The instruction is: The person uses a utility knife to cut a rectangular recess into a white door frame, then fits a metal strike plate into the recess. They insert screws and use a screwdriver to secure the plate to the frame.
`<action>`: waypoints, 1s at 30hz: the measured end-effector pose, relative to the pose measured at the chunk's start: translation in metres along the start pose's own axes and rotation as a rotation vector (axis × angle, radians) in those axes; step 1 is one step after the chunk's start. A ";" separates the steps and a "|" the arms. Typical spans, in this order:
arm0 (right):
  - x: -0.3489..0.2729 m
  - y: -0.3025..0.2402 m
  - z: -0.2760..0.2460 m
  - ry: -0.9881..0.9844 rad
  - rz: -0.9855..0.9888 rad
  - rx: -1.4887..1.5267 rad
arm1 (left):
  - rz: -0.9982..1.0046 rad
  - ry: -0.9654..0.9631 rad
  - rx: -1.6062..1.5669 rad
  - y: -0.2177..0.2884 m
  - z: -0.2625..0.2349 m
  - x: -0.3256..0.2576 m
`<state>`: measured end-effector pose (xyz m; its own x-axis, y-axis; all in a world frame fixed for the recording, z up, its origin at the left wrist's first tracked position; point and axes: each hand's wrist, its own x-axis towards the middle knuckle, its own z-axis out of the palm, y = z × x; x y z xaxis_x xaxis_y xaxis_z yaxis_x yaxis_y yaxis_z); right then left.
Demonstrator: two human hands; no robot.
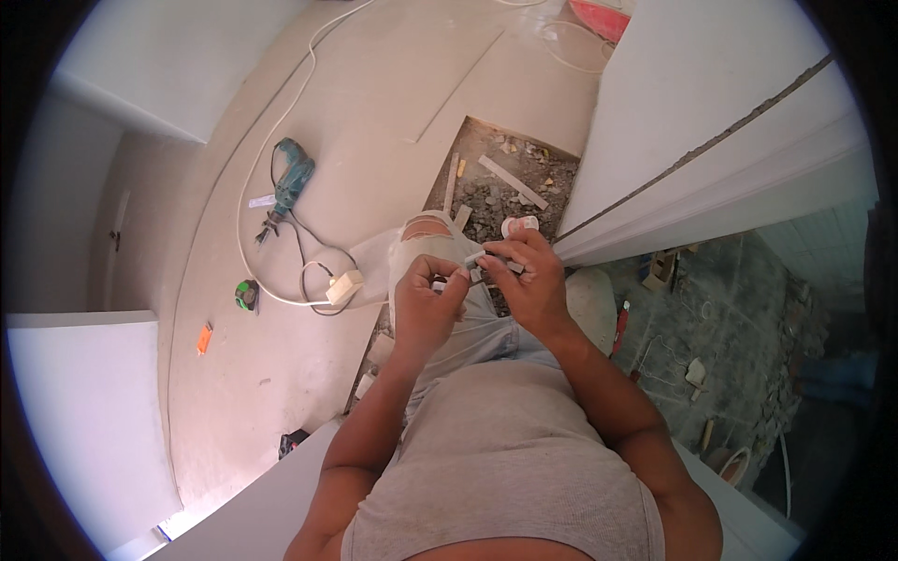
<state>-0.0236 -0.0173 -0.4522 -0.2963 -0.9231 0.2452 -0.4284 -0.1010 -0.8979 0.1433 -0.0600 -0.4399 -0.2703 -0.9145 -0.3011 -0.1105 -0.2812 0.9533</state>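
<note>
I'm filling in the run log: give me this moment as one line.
left hand: pinching small pale part | right hand: gripping same part | floor: green drill, white cable, tape measure

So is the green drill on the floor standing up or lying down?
Lying down: the drill rests on its side on the floor, cord trailing.

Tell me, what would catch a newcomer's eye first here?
First, the two hands at the centre: the left hand and right hand pinch a small pale part between their fingers, over a torn jeans knee. Then the green drill lying on the floor to the left, its cord running to a white socket block. Beyond the hands, a rubble pit gapes in the floor.
</note>
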 end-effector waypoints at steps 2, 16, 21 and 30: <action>0.000 0.000 0.000 0.022 -0.046 -0.038 | -0.017 -0.012 -0.014 -0.002 0.001 -0.002; -0.009 0.017 -0.001 0.052 -0.293 -0.244 | -0.209 -0.142 -0.184 -0.011 0.013 -0.007; -0.016 0.012 0.004 0.024 -0.212 -0.075 | -0.283 -0.265 -0.159 -0.015 -0.002 0.008; -0.009 0.041 -0.004 0.153 0.535 0.734 | -0.281 -0.198 -0.141 -0.023 0.001 0.007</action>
<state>-0.0421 -0.0119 -0.4902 -0.4314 -0.8606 -0.2706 0.4315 0.0665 -0.8997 0.1434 -0.0594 -0.4641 -0.4297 -0.7258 -0.5372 -0.0773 -0.5632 0.8227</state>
